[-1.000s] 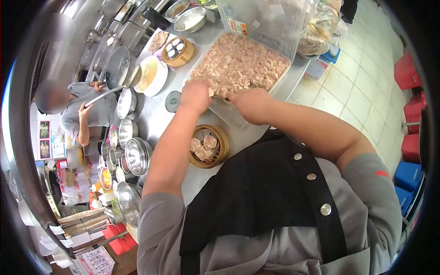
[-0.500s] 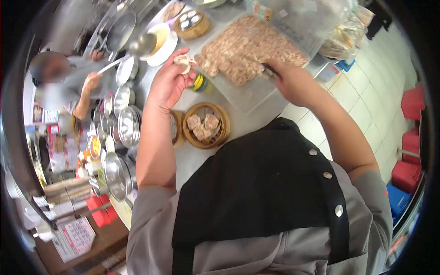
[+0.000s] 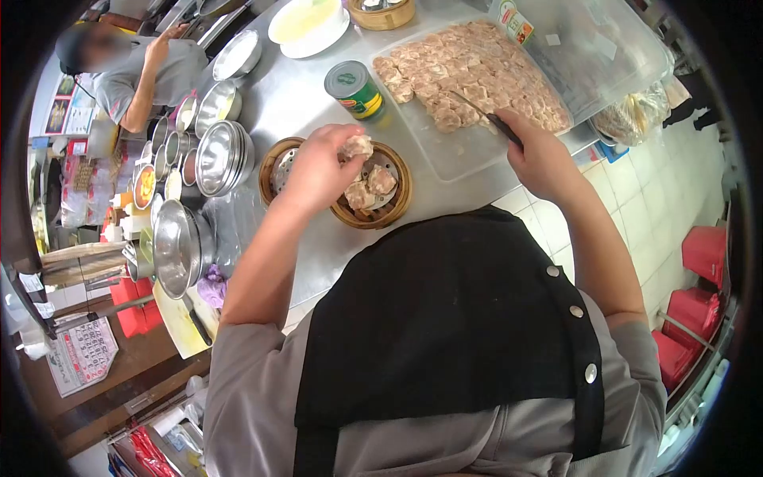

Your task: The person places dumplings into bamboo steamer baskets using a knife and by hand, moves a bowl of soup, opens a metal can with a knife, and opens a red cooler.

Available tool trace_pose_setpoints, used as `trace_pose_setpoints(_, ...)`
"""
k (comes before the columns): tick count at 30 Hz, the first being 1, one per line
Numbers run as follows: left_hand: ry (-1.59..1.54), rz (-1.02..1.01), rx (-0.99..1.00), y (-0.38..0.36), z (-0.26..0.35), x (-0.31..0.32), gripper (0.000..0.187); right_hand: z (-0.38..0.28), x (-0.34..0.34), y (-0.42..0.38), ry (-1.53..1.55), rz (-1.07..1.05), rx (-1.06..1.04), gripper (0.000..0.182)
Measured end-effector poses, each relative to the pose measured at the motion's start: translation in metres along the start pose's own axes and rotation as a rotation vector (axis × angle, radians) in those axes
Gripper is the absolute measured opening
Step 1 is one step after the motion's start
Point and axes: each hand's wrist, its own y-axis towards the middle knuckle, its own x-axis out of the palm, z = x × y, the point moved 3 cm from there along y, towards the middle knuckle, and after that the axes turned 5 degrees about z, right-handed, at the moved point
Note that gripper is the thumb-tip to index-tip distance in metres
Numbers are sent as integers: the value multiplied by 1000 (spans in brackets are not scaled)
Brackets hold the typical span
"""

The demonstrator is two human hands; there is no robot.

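My left hand [image 3: 319,167] pinches a small meat dumpling [image 3: 358,146] over a round bamboo steamer [image 3: 404,192]. In that steamer sit dumplings [image 3: 371,188] with pinkish filling; my hand hides part of the inside. A second bamboo steamer [image 3: 265,180] with a perforated white liner lies partly under my left hand. My right hand [image 3: 534,151] is wrapped round the dark handle of a narrow-bladed knife [image 3: 475,107]. Its blade reaches over the meat filling [image 3: 485,71] heaped in a clear plastic tub [image 3: 457,168].
A green can [image 3: 351,89] stands between steamers and tub. Metal bowls [image 3: 223,157] line the left side, with a white bowl [image 3: 306,30] at the back. Another person [image 3: 143,71] is at the far left. Red bins [image 3: 690,306] stand on the tiled floor at right.
My left hand has moved down from beside the tub to above the steamer, carrying the dumpling. My right hand keeps the knife over the filling. The whole view has shifted.
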Motion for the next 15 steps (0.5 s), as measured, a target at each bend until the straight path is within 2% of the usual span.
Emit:
trace_pose_setpoints(5, 88, 1, 123, -3, -3, 17, 38, -4, -1, -1, 1, 33, -50, 47)
trace_pose_setpoints(8, 109, 14, 115, -3, 0, 19, 35, -4, -1, -2, 1, 38, -62, 47)
trace_pose_setpoints(15, 125, -141, 52, 2, 3, 13, 34, -3, -1, -5, -7, 22, -43, 47)
